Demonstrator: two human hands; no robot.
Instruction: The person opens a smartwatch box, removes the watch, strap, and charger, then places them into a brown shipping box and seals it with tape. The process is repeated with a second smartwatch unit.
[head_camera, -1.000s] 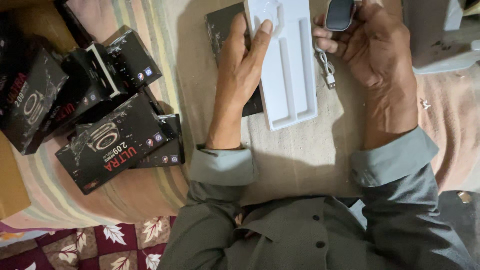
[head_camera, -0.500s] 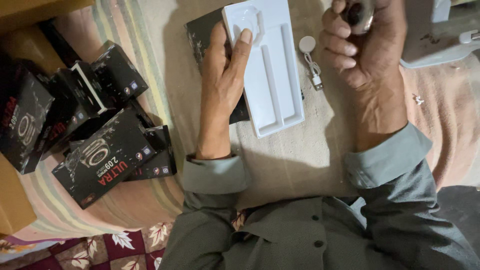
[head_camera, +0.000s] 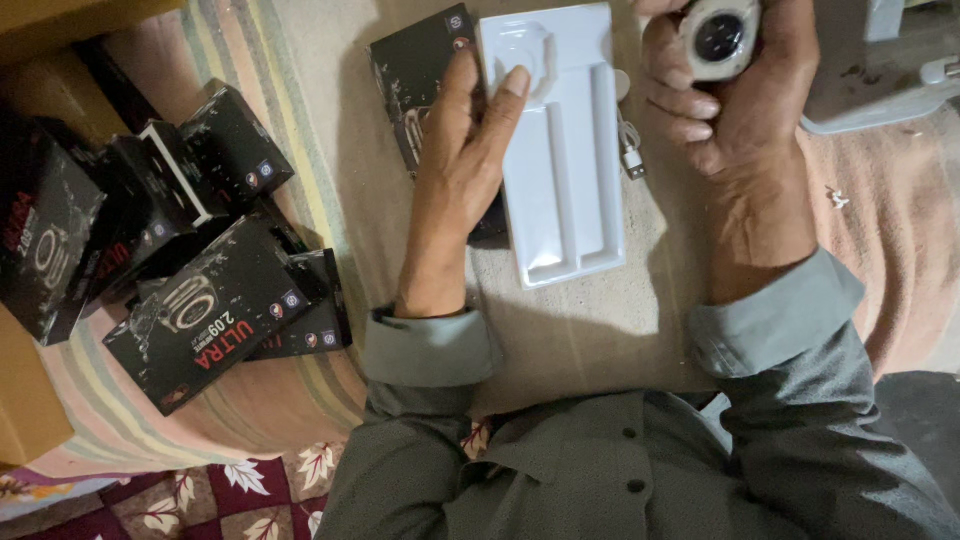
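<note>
Beige cloth floor covering (head_camera: 600, 340) carries a heap of black printed cardboard boxes (head_camera: 190, 280) at its left edge; the white moulded plastic tray (head_camera: 565, 170) lies centre, empty, left hand (head_camera: 465, 160) resting on it with slack fingers; right hand (head_camera: 740, 110) grips the round silver-cased watch (head_camera: 718, 38), not yet seated in the tray

I worked seated on the floor of what looked like a home room used for packing goods, not a shop counter or a bench. A striped cloth (head_camera: 300, 150) and a floral red mat (head_camera: 220, 495) covered the floor beneath me. A pile of identical black retail boxes (head_camera: 170, 270) lay heaped on the cloth, beside brown cardboard cartons (head_camera: 30, 400). A plain beige sheet (head_camera: 600, 330) served as my work surface.
</note>
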